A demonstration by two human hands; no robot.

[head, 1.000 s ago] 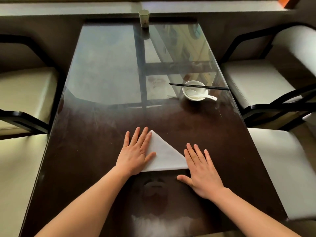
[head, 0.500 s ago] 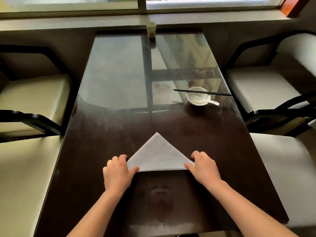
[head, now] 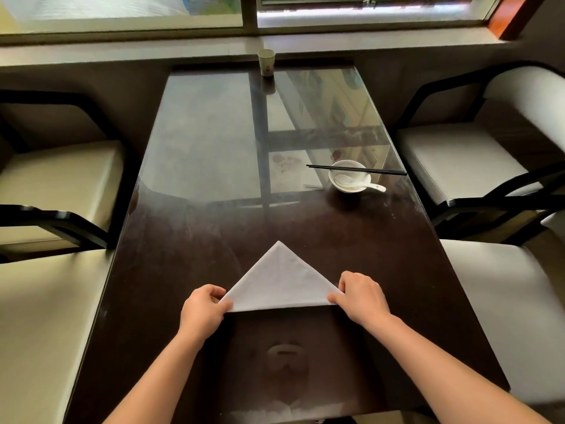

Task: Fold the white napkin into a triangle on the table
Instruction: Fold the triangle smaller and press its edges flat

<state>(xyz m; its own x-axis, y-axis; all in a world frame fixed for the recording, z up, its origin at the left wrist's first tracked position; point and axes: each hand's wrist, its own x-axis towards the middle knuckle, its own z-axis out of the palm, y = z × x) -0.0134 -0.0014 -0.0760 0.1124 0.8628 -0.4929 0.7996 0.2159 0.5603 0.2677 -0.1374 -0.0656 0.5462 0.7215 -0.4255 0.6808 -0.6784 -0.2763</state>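
The white napkin (head: 279,283) lies flat on the dark glossy table (head: 198,246) as a triangle, its tip pointing away from me and its long folded edge nearest me. My left hand (head: 203,310) pinches the napkin's left corner between thumb and curled fingers. My right hand (head: 362,296) pinches the right corner the same way. Both forearms reach in from the near edge of the table.
A white bowl (head: 350,175) with a white spoon (head: 371,186) and black chopsticks (head: 354,169) laid across it stands at the right. A paper cup (head: 266,62) sits at the far edge by the window. Cream-cushioned chairs (head: 464,160) flank both sides.
Both hands went from lying flat on the napkin to pinching its two base corners. The view has tilted up, so more of the window shows.
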